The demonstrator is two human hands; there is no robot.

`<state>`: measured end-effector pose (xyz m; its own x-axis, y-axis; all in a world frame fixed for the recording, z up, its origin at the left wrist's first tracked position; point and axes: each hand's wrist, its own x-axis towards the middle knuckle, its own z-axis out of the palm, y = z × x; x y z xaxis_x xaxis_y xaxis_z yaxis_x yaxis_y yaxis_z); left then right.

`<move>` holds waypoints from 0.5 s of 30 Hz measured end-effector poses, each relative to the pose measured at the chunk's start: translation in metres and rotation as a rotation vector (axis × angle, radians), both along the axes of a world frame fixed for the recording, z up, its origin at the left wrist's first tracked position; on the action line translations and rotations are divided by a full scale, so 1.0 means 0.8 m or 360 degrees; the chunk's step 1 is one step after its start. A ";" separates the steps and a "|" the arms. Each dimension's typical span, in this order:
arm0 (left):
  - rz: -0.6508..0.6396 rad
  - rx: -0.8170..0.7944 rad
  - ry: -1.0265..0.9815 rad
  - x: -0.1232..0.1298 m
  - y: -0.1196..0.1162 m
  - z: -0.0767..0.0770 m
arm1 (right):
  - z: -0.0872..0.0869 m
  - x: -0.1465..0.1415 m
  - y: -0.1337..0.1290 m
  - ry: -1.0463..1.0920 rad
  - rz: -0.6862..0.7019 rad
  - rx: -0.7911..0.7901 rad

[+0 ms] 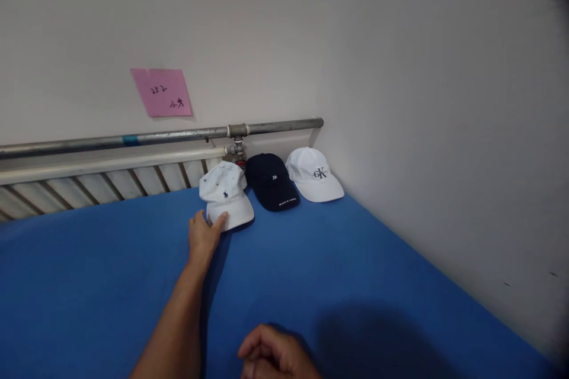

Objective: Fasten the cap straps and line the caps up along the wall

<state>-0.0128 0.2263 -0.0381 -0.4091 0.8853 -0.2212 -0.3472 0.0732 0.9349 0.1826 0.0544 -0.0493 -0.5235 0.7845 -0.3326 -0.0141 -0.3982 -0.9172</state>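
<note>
- Blue bedding (111, 260) covers a bed set into a corner of pale walls; a grey metal pipe (155, 137) and a slatted white rail (102, 180) run along the far edge, and a pink note (162, 92) is stuck to the wall above them.
- Three caps lie in a row at the far corner of the bed: a white cap with a small dark emblem (225, 195), a navy cap (271, 182) just beside it, and a white cap with dark letters (313, 174) nearest the side wall.
- Left hand (203, 237): arm stretched forward, fingers (219, 222) lying flat on the brim of the white cap with a small dark emblem, thumb at the brim's near-left edge. Loosely spread, the fingers rest on the brim rather than pinching it.
- Right hand (275, 355): at the lower edge of the view, fingers curled into a loose fist, holding nothing, well apart from the caps.
- Step in hand, as judged: contact with the leftmost cap is made, but no grasp is closed.
- Next move, as judged: fingers above and thumb beneath the stiff brim would give a firm pinch; the neighbouring navy cap sits close, so any lift calls for a clean path towards the person.
</note>
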 end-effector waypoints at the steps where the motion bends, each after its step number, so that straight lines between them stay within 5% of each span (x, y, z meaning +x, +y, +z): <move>1: 0.0030 0.0044 0.0073 0.002 -0.001 -0.001 | 0.002 -0.001 0.000 -0.0009 -0.0006 -0.0019; 8: -0.0253 -0.0080 0.1831 0.008 0.005 -0.018 | 0.007 -0.003 0.000 -0.0037 0.0044 -0.0008; 15: -0.0344 -0.0051 0.2023 -0.001 0.023 -0.027 | 0.002 -0.002 0.000 -0.0038 0.0066 0.0047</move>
<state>-0.0135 0.2444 -0.0598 -0.1972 0.9611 0.1935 0.8020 0.0446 0.5957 0.1811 0.0541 -0.0474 -0.5477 0.7719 -0.3226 0.0241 -0.3709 -0.9284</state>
